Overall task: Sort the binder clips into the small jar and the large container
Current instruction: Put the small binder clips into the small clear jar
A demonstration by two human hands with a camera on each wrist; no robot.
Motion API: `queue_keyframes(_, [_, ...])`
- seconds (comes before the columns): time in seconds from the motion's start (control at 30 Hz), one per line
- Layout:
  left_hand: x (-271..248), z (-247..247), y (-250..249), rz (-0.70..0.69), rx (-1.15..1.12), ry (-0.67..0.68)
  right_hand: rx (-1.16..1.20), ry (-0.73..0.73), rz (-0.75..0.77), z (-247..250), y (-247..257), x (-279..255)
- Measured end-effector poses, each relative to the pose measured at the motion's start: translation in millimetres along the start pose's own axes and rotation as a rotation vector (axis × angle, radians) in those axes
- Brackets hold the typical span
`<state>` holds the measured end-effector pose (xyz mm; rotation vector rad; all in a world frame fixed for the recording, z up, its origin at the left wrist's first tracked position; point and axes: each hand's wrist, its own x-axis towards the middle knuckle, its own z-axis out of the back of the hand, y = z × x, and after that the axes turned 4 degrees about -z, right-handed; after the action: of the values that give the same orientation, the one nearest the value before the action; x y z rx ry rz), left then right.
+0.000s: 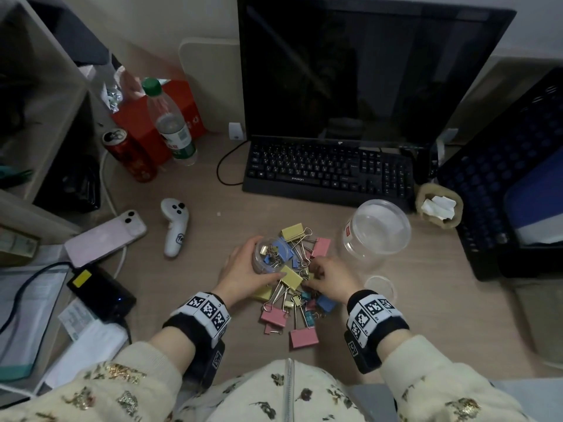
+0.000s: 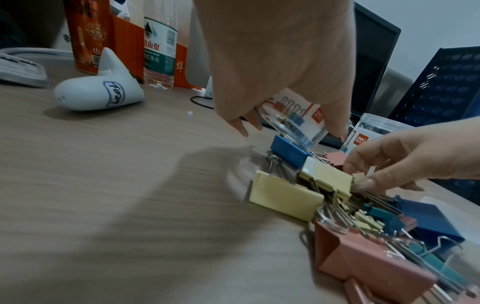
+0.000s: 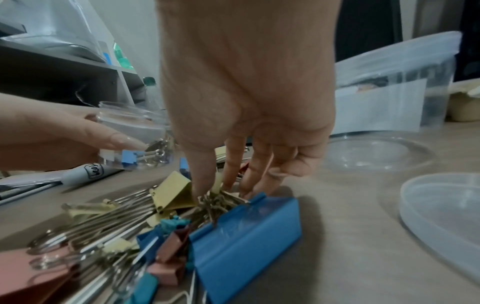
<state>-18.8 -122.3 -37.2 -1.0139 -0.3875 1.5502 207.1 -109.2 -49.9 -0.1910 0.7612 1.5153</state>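
A pile of binder clips (image 1: 292,300) in yellow, pink and blue, large and small, lies on the desk in front of me. My left hand (image 1: 243,272) grips the small clear jar (image 1: 269,254), tilted over the pile's left side, with a few small clips inside. My right hand (image 1: 323,275) reaches down into the pile. In the left wrist view its thumb and forefinger pinch a small yellow clip (image 2: 359,178). The large clear container (image 1: 376,229) stands open to the right of the pile, and I see no clips in it.
A clear lid (image 1: 380,287) lies by my right wrist. A black keyboard (image 1: 329,169) and a monitor (image 1: 365,71) stand behind the pile. A white controller (image 1: 175,226), a phone (image 1: 106,236), a red can (image 1: 131,156) and a bottle (image 1: 170,123) sit at the left. A dark mesh tray (image 1: 502,178) is at the right.
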Motion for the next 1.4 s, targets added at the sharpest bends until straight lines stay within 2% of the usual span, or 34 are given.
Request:
queue_keyframes(0.13, [-1.2, 1.9, 1.0, -0.008, 0.007, 0.004, 0.052, -0.021, 0.039, -4.0, -0.2, -3.0])
queue_keyframes(0.3, [-1.1, 3.6, 2.2, -0.025, 0.019, -0.006, 0.088, -0.038, 0.001, 2.9, -1.6, -6.3])
queue_keyframes(0.4, [0.3, 3.4, 1.7, -0.034, 0.022, 0.000, 0.047, -0.062, 0.003, 9.8, -1.6, -7.1])
queue_keyframes(0.57, [2.0, 4.0, 0.7, -0.047, 0.032, 0.012, -0.152, 0.037, -0.049, 26.1, 4.3, -13.9])
queue_keyframes(0.7, [3.6, 4.4, 0.4, -0.049, 0.044, 0.021, -0.241, -0.066, -0.074, 42.2, 11.9, -18.0])
queue_keyframes(0.83, [5.7, 2.0, 0.8, -0.072, 0.061, 0.034, -0.019, -0.174, 0.077, 58.1, 27.6, -20.0])
queue_keyframes(0.93, [7.9, -0.3, 0.5, -0.088, 0.054, 0.057, 0.103, -0.119, 0.246, 64.2, 45.6, -22.6])
queue_keyframes(1.0, [8.4, -0.8, -0.8, -0.091, 0.053, 0.070, 0.141, -0.124, 0.283, 62.0, 49.4, -21.8])
queue_keyframes(1.07, [7.7, 0.4, -1.5, -0.084, 0.059, 0.055, 0.200, -0.180, 0.244, 56.5, 43.6, -17.6])
queue_keyframes(1.13, [6.3, 3.9, 0.0, -0.064, 0.055, 0.027, 0.205, -0.216, 0.124, 50.7, 33.0, -11.4])
queue_keyframes(1.23, [5.2, 9.0, 5.6, -0.037, 0.042, 0.004, 0.086, -0.142, -0.020, 39.8, 24.3, -5.8])
queue_keyframes(1.4, [3.6, 14.3, 11.0, -0.025, 0.034, 0.007, 0.063, -0.066, -0.096, 10.6, 30.5, 3.9])
